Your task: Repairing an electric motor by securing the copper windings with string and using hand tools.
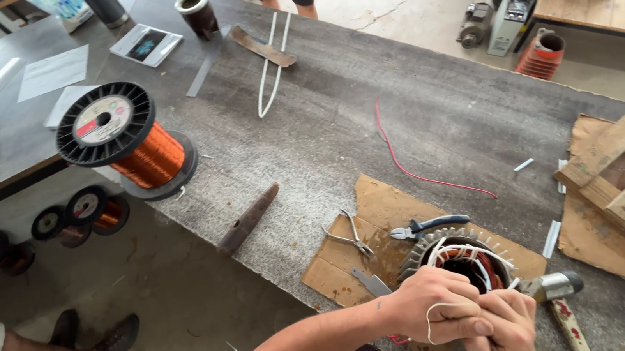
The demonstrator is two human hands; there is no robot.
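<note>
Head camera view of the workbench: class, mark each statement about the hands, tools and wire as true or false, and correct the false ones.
1. Both hands work at the motor stator on a piece of cardboard. True.
2. The left hand has a loop of white cord around it. True.
3. The right hand grips the hammer. False: the hammer lies on the bench beside the right hand, not gripped.
4. The spool of copper wire lies on the floor. False: it stands on the bench near the edge.
5. The blue-handled pliers lie just behind the stator. True.
</note>
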